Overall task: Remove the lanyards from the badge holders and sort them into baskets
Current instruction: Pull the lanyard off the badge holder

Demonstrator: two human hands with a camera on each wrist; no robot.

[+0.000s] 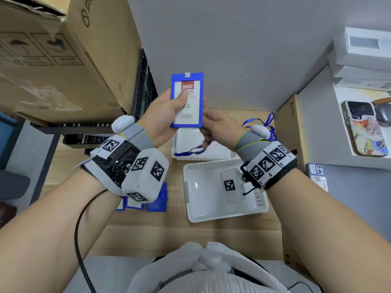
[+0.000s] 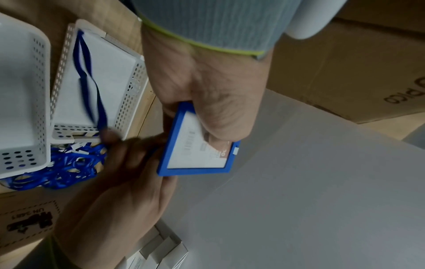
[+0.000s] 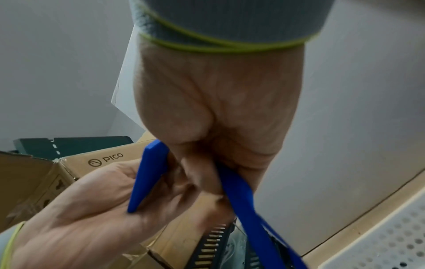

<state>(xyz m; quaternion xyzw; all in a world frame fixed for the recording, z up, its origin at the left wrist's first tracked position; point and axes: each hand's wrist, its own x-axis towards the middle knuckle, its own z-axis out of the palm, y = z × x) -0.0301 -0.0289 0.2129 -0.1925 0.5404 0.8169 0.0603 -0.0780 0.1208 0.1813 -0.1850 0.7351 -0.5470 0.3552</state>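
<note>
My left hand [image 1: 177,106] holds a blue badge holder [image 1: 187,102] upright above the table, thumb pressed on its front card. The slot at its top edge shows no lanyard. My right hand [image 1: 211,127], just below and to the right of the holder, grips a blue lanyard [image 1: 190,151] that hangs blurred over the far white basket [image 1: 203,159]. In the left wrist view the lanyard [image 2: 89,78] trails across that basket [image 2: 133,87] from the right hand [image 2: 128,172], next to the holder [image 2: 197,152]. The right wrist view shows the lanyard [image 3: 253,209] running out of my fist [image 3: 218,127].
A second white basket [image 1: 190,208] sits nearer me. Several blue badge holders [image 1: 156,199] lie under my left wrist. A tangle of blue lanyards [image 1: 268,123] lies at the back right. Cardboard boxes [image 1: 63,60] and a black crate [image 1: 143,87] stand left; a phone [image 1: 366,130] lies right.
</note>
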